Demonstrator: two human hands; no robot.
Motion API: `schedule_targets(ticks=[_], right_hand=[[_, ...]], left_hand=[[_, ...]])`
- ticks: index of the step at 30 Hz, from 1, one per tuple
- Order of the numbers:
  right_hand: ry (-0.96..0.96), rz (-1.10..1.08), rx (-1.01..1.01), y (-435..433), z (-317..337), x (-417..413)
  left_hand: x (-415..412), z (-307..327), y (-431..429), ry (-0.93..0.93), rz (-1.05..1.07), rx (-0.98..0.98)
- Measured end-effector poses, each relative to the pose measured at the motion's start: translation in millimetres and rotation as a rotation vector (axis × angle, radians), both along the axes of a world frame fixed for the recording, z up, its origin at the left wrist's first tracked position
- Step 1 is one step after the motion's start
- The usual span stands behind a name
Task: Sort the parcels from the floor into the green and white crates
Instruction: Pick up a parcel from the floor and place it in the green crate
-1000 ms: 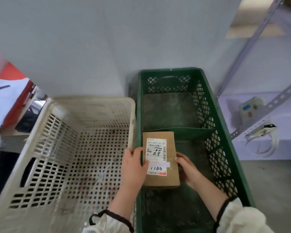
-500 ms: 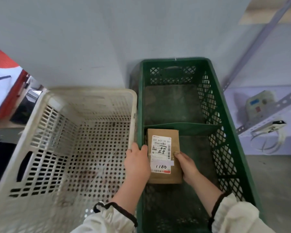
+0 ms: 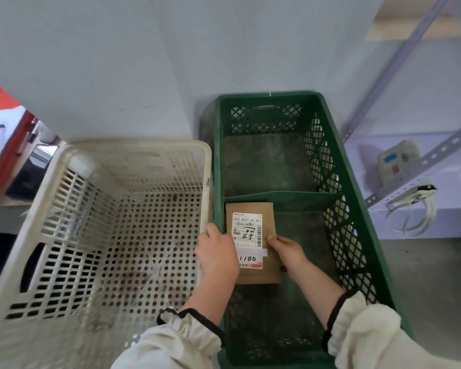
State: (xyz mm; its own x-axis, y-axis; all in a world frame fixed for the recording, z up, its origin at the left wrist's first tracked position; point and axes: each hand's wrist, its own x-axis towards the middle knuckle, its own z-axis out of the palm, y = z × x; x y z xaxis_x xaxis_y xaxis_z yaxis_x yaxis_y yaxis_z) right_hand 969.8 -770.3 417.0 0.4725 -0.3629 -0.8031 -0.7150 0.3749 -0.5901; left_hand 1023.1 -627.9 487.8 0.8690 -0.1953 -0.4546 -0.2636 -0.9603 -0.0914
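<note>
A brown cardboard parcel (image 3: 269, 217) with a white shipping label sits low inside the green crate (image 3: 357, 222), in the near compartment against the left wall and just below the divider. My left hand (image 3: 217, 255) grips the parcel's left edge. My right hand (image 3: 286, 249) holds its right edge, thumb on the label. The white crate (image 3: 51, 209) stands to the left of the green one, with no parcel visible inside.
A grey wall rises right behind both crates. A metal shelf frame (image 3: 421, 161) with a small control box (image 3: 395, 162) and a cable stands at the right. Red and dark objects (image 3: 8, 155) lie at the far left. Grey floor shows at the lower right.
Both hands have lowered the parcel deeper into the green crate's near compartment, toward its left wall. The view has shifted slightly.
</note>
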Motion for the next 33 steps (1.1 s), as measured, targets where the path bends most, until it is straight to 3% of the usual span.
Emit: schedule_targets(ticks=[4,8,13,18,21,24,27,33], right_hand=[[0.008,0.036,-0.098,-7.0,24.1,-0.3],[-0.104,0.122,-0.241,-15.5,76.0,0.5],[-0.299,0.356,-0.404,-15.3,154.1,7.2],[-0.432,0.682,-0.596,6.4,212.6,8.9],[-0.46,1.024,-0.95,25.5,240.8,11.4],[-0.481,1.316,-1.249,55.7,265.2,14.8],[-0.587,1.496,-1.321,102.1,281.1,13.6],[-0.857,1.741,-1.255,227.9,286.0,-29.5]], left_hand=[[2.7,4.8,6.3,0.032,-0.002,-0.134],[10.2,28.6,18.4,0.034,0.025,-0.361],[16.6,82.9,31.3,-0.146,0.021,-0.568],[3.7,134.4,59.8,-0.245,0.046,-0.637],[-13.4,160.0,104.4,-0.331,0.058,-0.604],[-46.3,174.4,163.1,-0.452,0.144,-0.447],[-102.5,178.1,218.4,-0.515,0.344,-0.388],[-248.5,175.9,315.3,-0.565,0.749,-0.313]])
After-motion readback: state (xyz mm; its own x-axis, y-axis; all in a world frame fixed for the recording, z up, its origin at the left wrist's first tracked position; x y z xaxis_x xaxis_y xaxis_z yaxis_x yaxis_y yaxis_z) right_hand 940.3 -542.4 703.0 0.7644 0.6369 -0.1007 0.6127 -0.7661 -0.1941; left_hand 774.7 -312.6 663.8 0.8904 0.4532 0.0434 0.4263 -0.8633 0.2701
